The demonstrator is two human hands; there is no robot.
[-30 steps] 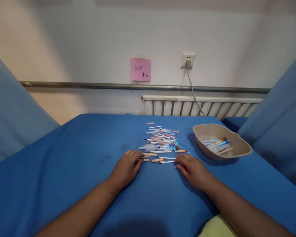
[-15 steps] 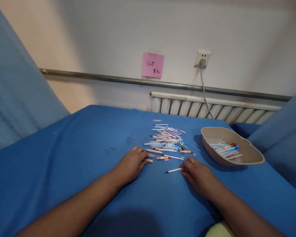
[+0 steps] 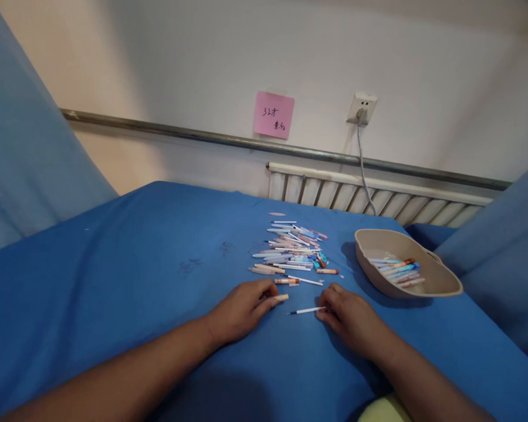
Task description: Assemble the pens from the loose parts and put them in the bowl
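Note:
Pinched in my left hand (image 3: 245, 306) is a pale orange pen barrel (image 3: 282, 298), its end poking out past the fingertips. My right hand (image 3: 348, 319) grips a white pen refill (image 3: 305, 310) by its right end; the dark tip points left toward the other hand. Just beyond them lies an orange printed pen part (image 3: 286, 282), with a loose refill (image 3: 305, 281) behind it. A heap of pen barrels and refills (image 3: 286, 252) spreads farther back on the blue cloth. Fingers hide the rest of both held pieces.
A beige basket (image 3: 444, 284) on the right holds several assembled-looking pens (image 3: 400, 271). Behind the blue-covered table (image 3: 136, 252) are a radiator (image 3: 330, 192), a metal rail (image 3: 180, 135) and a plugged-in cord (image 3: 361, 158). Blue curtains (image 3: 30, 146) hang at the sides.
My left hand has moved right and closer to me, bringing the pale orange barrel away from the heap. The right hand stays nearly in place with the refill.

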